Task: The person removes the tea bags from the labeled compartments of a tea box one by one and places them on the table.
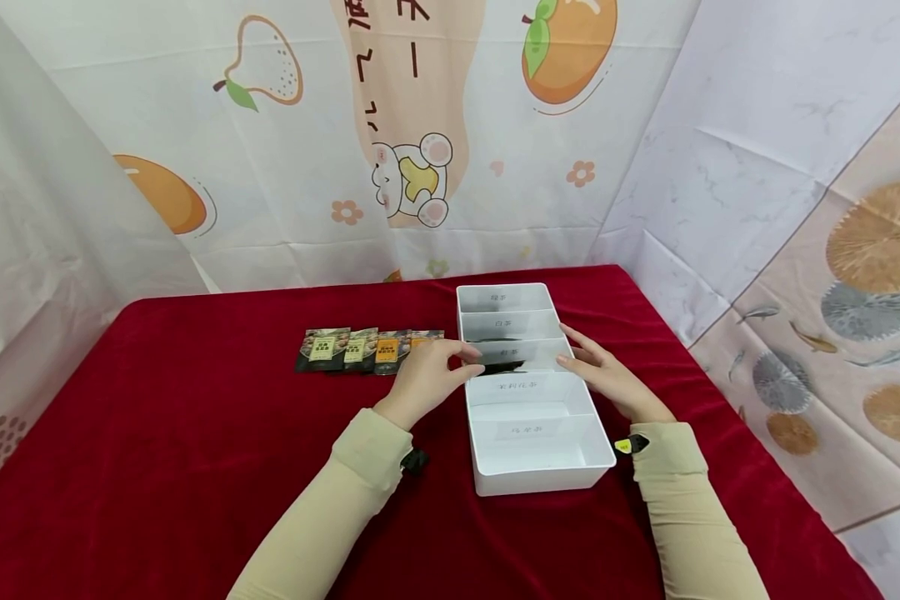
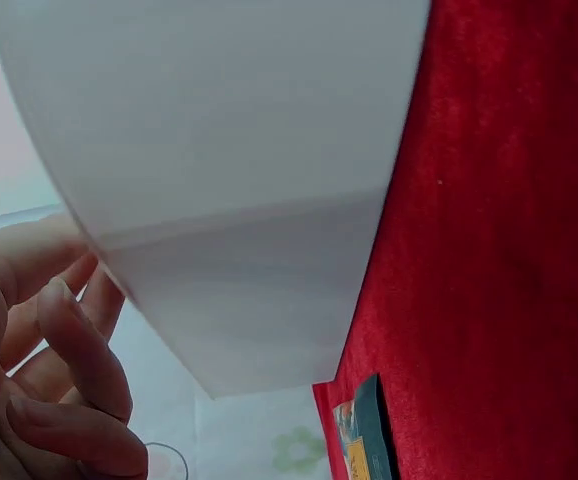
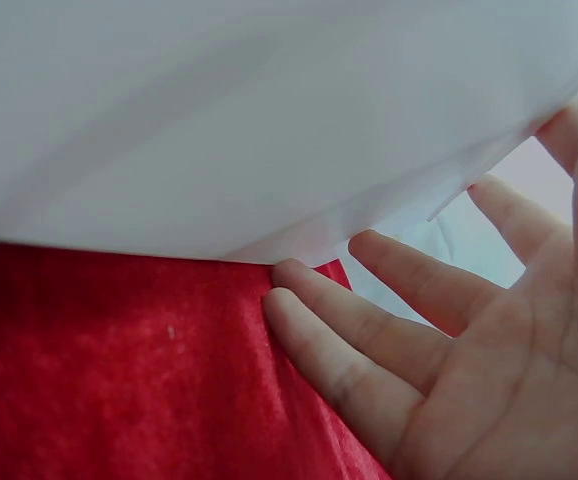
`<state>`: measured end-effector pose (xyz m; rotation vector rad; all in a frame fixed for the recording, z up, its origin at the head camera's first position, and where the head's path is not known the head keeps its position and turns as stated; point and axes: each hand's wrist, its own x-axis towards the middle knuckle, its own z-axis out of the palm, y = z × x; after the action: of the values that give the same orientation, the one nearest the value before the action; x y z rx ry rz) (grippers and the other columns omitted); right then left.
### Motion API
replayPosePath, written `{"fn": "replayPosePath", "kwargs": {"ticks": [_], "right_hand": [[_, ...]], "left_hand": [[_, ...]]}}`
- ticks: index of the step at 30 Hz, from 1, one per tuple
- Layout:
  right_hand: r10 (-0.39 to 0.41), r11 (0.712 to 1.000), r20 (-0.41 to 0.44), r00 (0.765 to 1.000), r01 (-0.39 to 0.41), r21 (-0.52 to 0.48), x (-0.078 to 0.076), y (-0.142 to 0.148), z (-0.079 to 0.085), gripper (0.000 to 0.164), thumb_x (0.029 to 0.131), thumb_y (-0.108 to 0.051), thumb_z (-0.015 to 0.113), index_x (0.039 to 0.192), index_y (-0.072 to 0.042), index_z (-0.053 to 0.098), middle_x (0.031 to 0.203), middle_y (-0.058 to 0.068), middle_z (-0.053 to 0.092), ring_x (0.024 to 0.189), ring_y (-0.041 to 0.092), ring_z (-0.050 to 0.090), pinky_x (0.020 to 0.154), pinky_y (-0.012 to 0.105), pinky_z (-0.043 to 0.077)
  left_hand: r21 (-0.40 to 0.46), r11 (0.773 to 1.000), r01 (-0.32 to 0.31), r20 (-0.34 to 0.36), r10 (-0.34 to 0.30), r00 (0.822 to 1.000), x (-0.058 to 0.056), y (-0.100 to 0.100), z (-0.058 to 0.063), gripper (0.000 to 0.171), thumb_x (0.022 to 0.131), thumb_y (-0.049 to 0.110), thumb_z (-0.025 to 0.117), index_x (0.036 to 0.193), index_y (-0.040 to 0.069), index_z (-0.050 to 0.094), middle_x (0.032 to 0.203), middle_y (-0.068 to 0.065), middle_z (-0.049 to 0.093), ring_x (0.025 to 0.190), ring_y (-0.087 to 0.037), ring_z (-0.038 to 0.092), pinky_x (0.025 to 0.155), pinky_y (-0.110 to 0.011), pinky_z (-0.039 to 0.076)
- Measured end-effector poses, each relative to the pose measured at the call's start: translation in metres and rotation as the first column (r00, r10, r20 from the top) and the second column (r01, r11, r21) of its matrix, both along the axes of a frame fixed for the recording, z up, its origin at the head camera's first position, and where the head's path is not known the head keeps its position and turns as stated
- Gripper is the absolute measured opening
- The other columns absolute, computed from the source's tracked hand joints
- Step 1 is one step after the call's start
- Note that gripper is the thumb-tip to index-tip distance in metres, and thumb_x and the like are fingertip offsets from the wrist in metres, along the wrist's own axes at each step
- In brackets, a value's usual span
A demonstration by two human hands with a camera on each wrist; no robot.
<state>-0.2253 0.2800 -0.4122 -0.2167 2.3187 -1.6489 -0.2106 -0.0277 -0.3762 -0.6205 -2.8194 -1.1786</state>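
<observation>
A long white divided box (image 1: 543, 482) lies lengthwise on the red cloth, with handwritten marks on its dividers. One dark packet (image 1: 504, 367) shows inside the middle compartment, partly hidden by a divider. My left hand (image 1: 429, 379) reaches over the box's left rim, thumb and forefinger close to this packet's end; whether they pinch it cannot be made out. Its other fingers curl outside the wall in the left wrist view. On the opposite side, my right hand (image 1: 606, 379) touches the box's right wall with nearly straight, spread fingers (image 3: 409, 275).
Left of the box, several dark packets with pale or orange labels lie in an overlapping row, among them a leftmost packet (image 1: 322, 350). Another thin dark edge (image 1: 495, 340) shows in the compartment behind. A printed curtain (image 1: 285, 183) hangs beyond the table.
</observation>
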Motion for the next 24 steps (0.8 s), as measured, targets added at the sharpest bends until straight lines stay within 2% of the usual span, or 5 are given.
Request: {"fn": "replayPosePath", "kwargs": {"ticks": [7, 11, 13, 17, 24], "right_hand": [[0.002, 1.0, -0.004, 1.0, -0.002, 0.0, 0.001, 0.0, 0.001, 0.071, 0.1, -0.032, 0.06, 0.159, -0.028, 0.021, 0.153, 0.022, 0.038, 0.115, 0.023, 0.061, 0.093, 0.034, 0.051], [0.001, 1.0, -0.006, 1.0, -0.001, 0.004, 0.002, -0.001, 0.003, 0.072, 0.1, -0.033, 0.059, 0.16, -0.028, 0.02, 0.154, 0.022, 0.038, 0.116, 0.023, 0.061, 0.093, 0.035, 0.05], [0.002, 1.0, -0.005, 1.0, -0.002, 0.004, 0.002, -0.001, 0.004, 0.072, 0.1, -0.033, 0.059, 0.16, -0.028, 0.02, 0.154, 0.022, 0.038, 0.115, 0.023, 0.061, 0.093, 0.035, 0.05], [0.008, 1.0, -0.009, 1.0, -0.008, -0.006, 0.002, -0.001, 0.004, 0.071, 0.1, -0.031, 0.059, 0.16, -0.027, 0.019, 0.153, 0.024, 0.038, 0.113, 0.02, 0.062, 0.092, 0.033, 0.051], [0.008, 1.0, -0.003, 1.0, -0.008, -0.01, 0.002, -0.001, 0.004, 0.072, 0.1, -0.032, 0.059, 0.16, -0.027, 0.019, 0.153, 0.024, 0.038, 0.111, 0.016, 0.062, 0.091, 0.031, 0.051]], "left_hand": [[-0.077, 0.997, -0.019, 0.002, 0.019, 1.0, 0.0, 0.006, 0.003, 0.02, 0.095, 0.017, 0.067, 0.113, 0.015, 0.074, 0.116, -0.003, 0.071, 0.111, -0.023, 0.063, 0.093, -0.04, 0.052], [-0.15, 0.988, -0.032, -0.009, 0.031, 0.999, -0.001, 0.01, 0.006, 0.021, 0.095, 0.015, 0.065, 0.114, 0.015, 0.074, 0.118, -0.004, 0.071, 0.098, -0.02, 0.062, 0.085, -0.035, 0.052], [-0.184, 0.982, -0.032, -0.035, 0.026, 0.999, -0.002, 0.012, 0.006, 0.021, 0.095, 0.014, 0.064, 0.113, 0.015, 0.075, 0.117, -0.004, 0.071, 0.092, -0.019, 0.062, 0.081, -0.034, 0.052], [-0.221, 0.975, -0.026, -0.092, 0.005, 0.996, 0.0, 0.014, 0.006, 0.019, 0.095, 0.012, 0.063, 0.109, 0.014, 0.076, 0.117, -0.005, 0.071, 0.1, -0.02, 0.066, 0.083, -0.035, 0.055], [-0.198, 0.98, -0.03, -0.184, -0.007, 0.983, 0.002, 0.013, 0.001, 0.015, 0.095, 0.014, 0.066, 0.104, 0.014, 0.078, 0.111, -0.004, 0.072, 0.102, -0.022, 0.067, 0.081, -0.034, 0.056]]}}
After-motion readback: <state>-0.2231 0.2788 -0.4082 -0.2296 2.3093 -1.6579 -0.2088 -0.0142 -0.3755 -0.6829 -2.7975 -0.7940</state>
